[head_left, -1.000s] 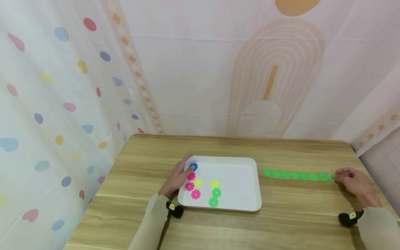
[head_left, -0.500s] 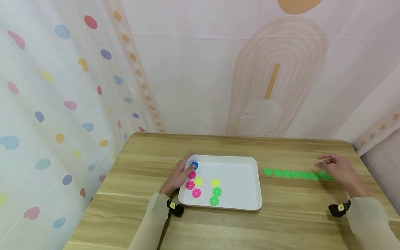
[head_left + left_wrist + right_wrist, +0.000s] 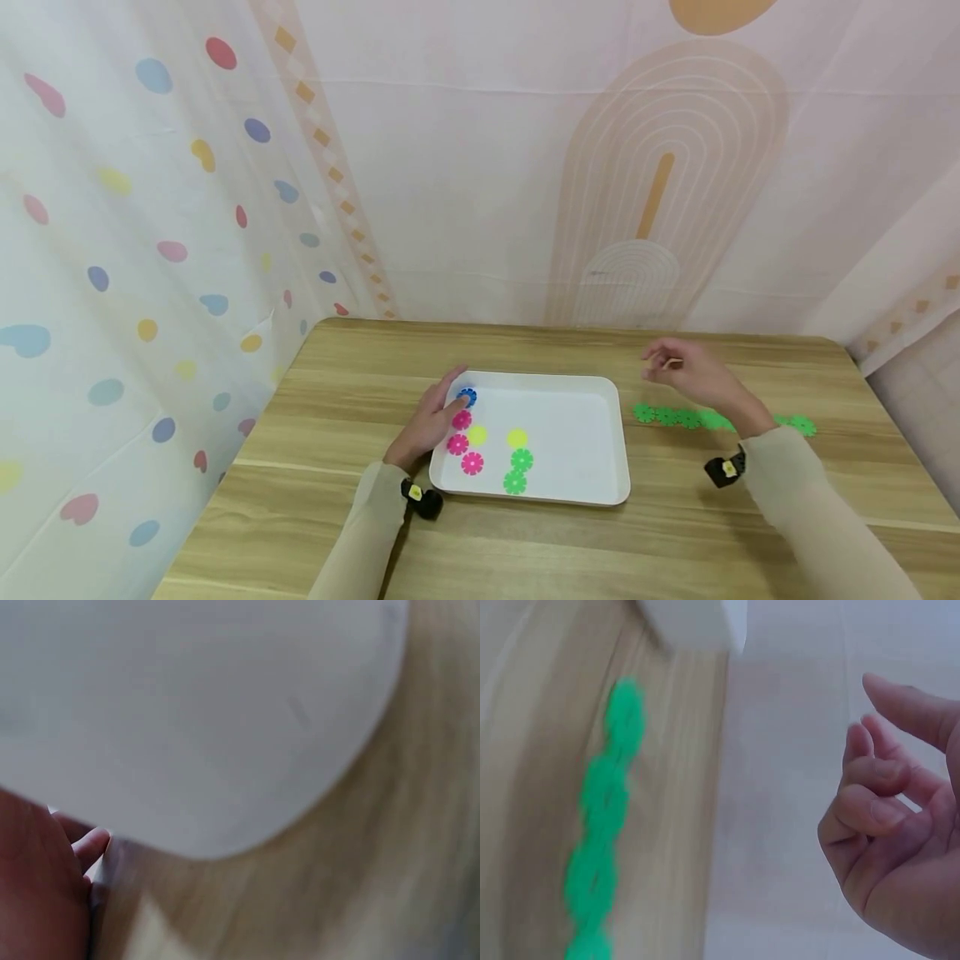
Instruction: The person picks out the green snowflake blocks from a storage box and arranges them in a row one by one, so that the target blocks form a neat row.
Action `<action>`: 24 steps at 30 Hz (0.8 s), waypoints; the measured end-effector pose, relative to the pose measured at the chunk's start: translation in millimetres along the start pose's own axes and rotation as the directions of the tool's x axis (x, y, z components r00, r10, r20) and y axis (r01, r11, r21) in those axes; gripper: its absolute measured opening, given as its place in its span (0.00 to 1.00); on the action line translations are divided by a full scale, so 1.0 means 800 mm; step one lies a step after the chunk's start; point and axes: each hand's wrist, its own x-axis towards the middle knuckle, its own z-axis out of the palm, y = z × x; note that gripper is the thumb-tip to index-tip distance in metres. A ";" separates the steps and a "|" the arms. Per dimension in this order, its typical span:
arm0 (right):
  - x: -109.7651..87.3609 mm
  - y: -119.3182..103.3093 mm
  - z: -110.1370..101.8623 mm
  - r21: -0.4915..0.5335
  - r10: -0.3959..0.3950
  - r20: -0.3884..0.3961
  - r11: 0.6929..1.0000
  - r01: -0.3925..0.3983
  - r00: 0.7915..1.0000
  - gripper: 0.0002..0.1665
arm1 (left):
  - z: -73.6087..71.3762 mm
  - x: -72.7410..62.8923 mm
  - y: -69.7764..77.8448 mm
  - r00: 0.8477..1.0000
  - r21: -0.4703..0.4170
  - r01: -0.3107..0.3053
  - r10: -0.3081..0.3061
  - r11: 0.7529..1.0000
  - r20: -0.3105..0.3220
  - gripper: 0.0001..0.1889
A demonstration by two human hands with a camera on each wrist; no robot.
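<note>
My left hand (image 3: 426,423) grips the left side of a white tray (image 3: 570,417), thumb over the rim and partly covering a blue notched disc (image 3: 469,394). In the left wrist view the tray wall (image 3: 202,750) fills much of the picture. My right hand (image 3: 693,375) is in the air beyond a row of joined green notched discs (image 3: 666,416), fingers loosely curled around nothing. The right forearm hides part of that row. In the right wrist view the thumb and index finger stand apart, and the green row (image 3: 604,799) lies on the table.
Inside the tray lie several pink discs (image 3: 472,463), yellow discs (image 3: 517,438) and a pair of joined green discs (image 3: 515,482), grouped left of its middle. The wooden table (image 3: 570,542) meets a patterned curtain (image 3: 480,208) at its back edge.
My right hand has let go of the green row's right end, lifted, and swept left toward the tray. The left hand stays on the tray.
</note>
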 end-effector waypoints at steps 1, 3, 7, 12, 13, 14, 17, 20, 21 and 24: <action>0.006 -0.006 0.006 0.016 -0.017 0.030 1.000 0.017 0.999 0.12 | 0.000 0.001 -0.001 1.000 -0.003 0.001 -0.001 1.000 0.000 0.29; 0.017 -0.017 0.020 0.040 -0.045 0.099 0.998 0.041 0.994 0.12 | 0.000 0.001 -0.001 1.000 -0.009 0.004 -0.004 1.000 0.001 0.29; 0.037 -0.036 0.050 0.047 -0.055 0.278 0.998 0.044 0.959 0.12 | 0.000 0.001 -0.001 1.000 -0.023 0.003 -0.003 1.000 0.001 0.29; 0.052 -0.053 0.091 0.037 -0.063 0.473 0.998 0.052 0.879 0.13 | 0.000 0.000 -0.002 1.000 -0.019 0.006 -0.006 1.000 0.000 0.29; 0.054 -0.056 0.100 0.034 -0.057 0.505 0.998 0.046 0.861 0.13 | 0.000 0.000 -0.002 1.000 -0.017 0.007 -0.007 1.000 0.000 0.29; 0.056 -0.057 0.108 0.029 -0.053 0.535 0.999 0.044 0.843 0.14 | 0.000 0.000 -0.002 1.000 -0.014 0.008 -0.008 1.000 -0.001 0.29; 0.061 -0.062 0.132 0.002 0.011 0.607 1.000 -0.015 0.795 0.16 | 0.000 0.000 -0.004 1.000 -0.009 0.002 -0.002 1.000 0.001 0.29; 0.065 -0.064 0.152 -0.029 0.074 0.638 0.997 -0.072 0.766 0.17 | 0.000 0.001 -0.004 1.000 -0.008 0.000 0.000 1.000 0.005 0.29; 0.066 -0.065 0.158 -0.031 0.085 0.642 0.996 -0.085 0.762 0.17 | 0.000 0.001 -0.004 1.000 -0.010 0.001 -0.001 1.000 0.006 0.29; 0.067 -0.065 0.171 -0.022 0.087 0.655 0.995 -0.096 0.751 0.18 | 0.000 0.000 -0.003 1.000 -0.012 0.002 -0.002 1.000 0.003 0.29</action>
